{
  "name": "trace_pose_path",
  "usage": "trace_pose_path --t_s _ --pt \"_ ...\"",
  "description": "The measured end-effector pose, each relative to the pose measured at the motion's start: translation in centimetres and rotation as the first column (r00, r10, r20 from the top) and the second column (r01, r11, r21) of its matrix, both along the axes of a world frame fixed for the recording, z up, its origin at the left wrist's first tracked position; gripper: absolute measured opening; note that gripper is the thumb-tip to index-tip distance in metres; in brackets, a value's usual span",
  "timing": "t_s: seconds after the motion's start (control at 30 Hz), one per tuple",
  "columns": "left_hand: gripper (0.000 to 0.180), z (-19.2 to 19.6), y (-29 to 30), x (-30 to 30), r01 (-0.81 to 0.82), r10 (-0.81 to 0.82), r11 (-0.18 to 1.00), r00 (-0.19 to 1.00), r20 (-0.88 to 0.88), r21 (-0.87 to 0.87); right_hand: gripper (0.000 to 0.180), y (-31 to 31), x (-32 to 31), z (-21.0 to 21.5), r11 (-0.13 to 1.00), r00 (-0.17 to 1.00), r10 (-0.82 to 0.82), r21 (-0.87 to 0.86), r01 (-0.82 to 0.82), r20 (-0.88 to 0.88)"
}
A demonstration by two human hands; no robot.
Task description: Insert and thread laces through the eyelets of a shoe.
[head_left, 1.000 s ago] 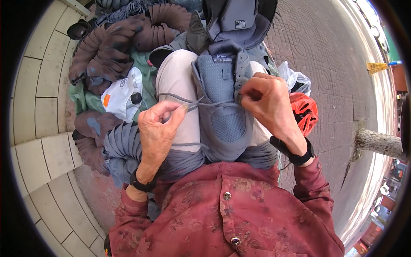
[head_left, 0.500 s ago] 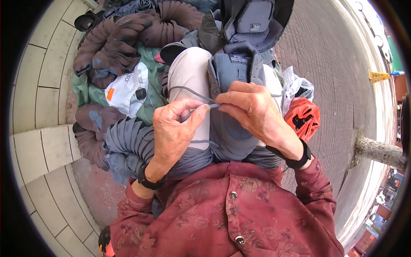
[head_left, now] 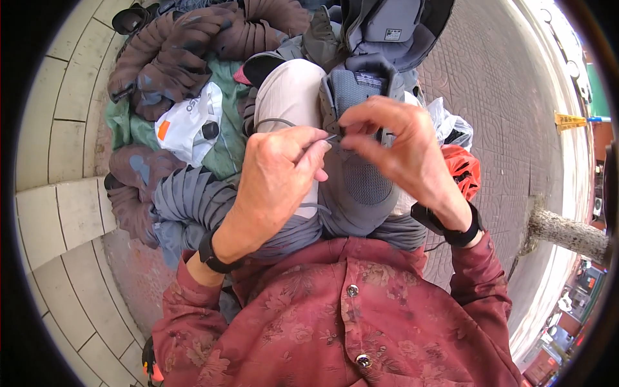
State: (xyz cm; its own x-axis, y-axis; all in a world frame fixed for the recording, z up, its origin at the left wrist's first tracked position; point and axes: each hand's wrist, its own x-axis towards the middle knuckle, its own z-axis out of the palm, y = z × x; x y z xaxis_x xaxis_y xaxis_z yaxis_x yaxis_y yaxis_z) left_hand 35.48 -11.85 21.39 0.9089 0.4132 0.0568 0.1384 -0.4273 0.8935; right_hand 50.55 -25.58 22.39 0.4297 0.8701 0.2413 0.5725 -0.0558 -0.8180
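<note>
A grey shoe [head_left: 361, 174] rests on the person's lap, toe toward the chest. The left hand [head_left: 277, 174] and right hand [head_left: 393, 142] meet over it, fingers pinched on a grey lace [head_left: 274, 121]. Clothes [head_left: 187, 58] lie piled behind.

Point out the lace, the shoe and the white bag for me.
lace [head_left: 274, 120]: head view, grey loop left of the shoe.
shoe [head_left: 364, 180]: head view, grey mesh upper below the fingers.
white bag [head_left: 187, 122]: head view, middle of its white face.
</note>
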Motion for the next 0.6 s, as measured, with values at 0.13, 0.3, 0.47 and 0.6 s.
trace_pose_path --t_s 0.13,0.3,0.47,0.6 --pt "0.016 -1.5 0.4 0.3 -0.051 0.027 0.971 0.994 -0.104 -0.234 0.015 0.1 1.8 -1.5 1.0 0.994 0.021 -0.006 -0.021 0.112" --pt "0.018 -2.6 0.2 0.4 -0.063 0.022 0.942 0.992 -0.128 -0.329 0.014 0.5 1.6 -0.9 0.981 0.995 0.088 -0.179 -0.078 0.05" --pt "0.02 -3.4 -0.2 0.5 -0.061 0.018 0.94 0.991 -0.13 -0.335 0.015 1.0 1.4 -0.8 0.979 0.985 0.125 -0.178 -0.103 0.117" --pt "0.019 -3.4 -0.2 0.5 -0.086 0.029 0.927 0.987 -0.16 -0.364 0.016 1.2 1.5 -0.4 0.969 0.98 0.174 -0.194 -0.152 0.098"
